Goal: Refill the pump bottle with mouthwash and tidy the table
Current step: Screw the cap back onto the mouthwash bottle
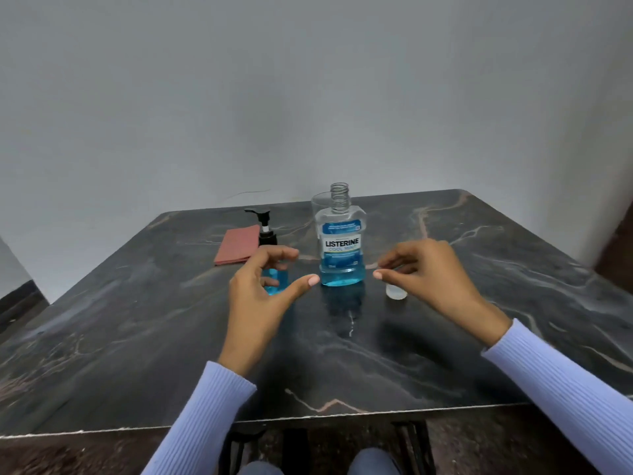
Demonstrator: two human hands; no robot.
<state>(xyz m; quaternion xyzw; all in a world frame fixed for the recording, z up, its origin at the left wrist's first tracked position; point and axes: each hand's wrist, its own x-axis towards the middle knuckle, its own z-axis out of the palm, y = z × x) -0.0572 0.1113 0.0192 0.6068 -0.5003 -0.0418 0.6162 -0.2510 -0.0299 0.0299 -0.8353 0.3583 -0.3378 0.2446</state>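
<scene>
Toward the table's (137, 337) far edge, the uncapped Listerine bottle (340, 250) stands beside the pump bottle (270, 255). Both hands, left (260, 289) and right (431, 272), hover loosely curled, holding nothing. Best unscrew the pump first, steadying its base.

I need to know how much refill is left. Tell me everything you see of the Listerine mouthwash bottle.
The clear plastic Listerine mouthwash bottle stands upright on the dark marbled table, near the middle, between the two hands, neither touching it. Its cap is off, leaving the threaded neck bare. A blue and white label reading Listerine Cool Mint covers the front. Blue liquid fills only the bottom part, below the label; the rest looks empty.
</scene>
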